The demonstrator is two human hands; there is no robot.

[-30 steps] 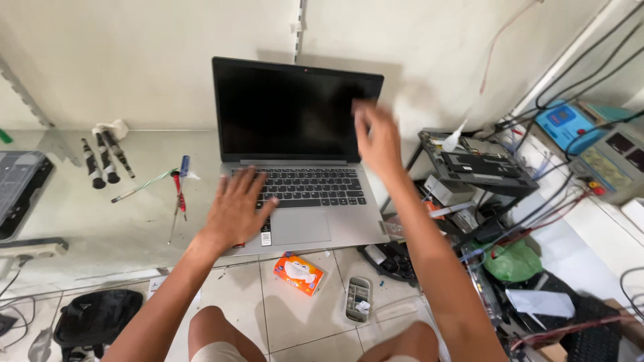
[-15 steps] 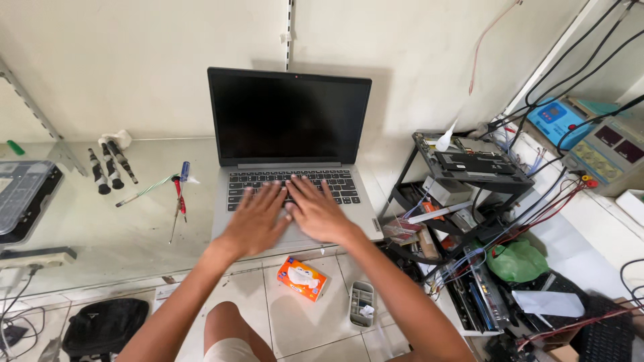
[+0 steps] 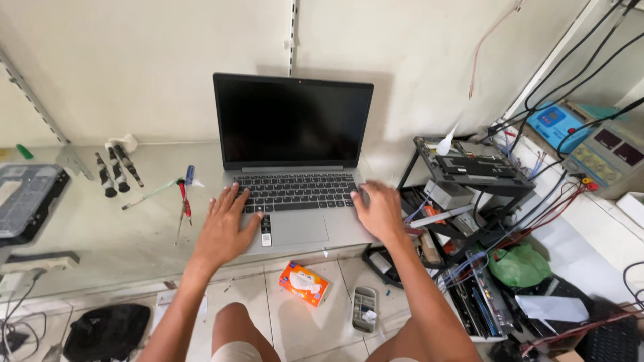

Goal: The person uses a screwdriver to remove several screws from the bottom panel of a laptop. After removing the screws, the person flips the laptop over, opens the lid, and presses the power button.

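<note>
On the glass worktop (image 3: 100, 228), against the wall, the grey laptop (image 3: 295, 167) stands open with its screen dark. The left hand (image 3: 225, 228) lies flat and unclenched on the palm rest left of the trackpad, fingers reaching the keys; the right hand (image 3: 379, 211) rests loosely at the laptop's right edge, gripping nothing. Left of the laptop lie a red-handled screwdriver (image 3: 182, 201) and black driver bits (image 3: 114, 171). Below it, on the tiled floor, sits an orange packet (image 3: 304, 283).

Left hand (image 3: 225, 230) flat, fingers spread, right hand (image 3: 379, 211) curled palm-down, forearms reaching forward
</note>
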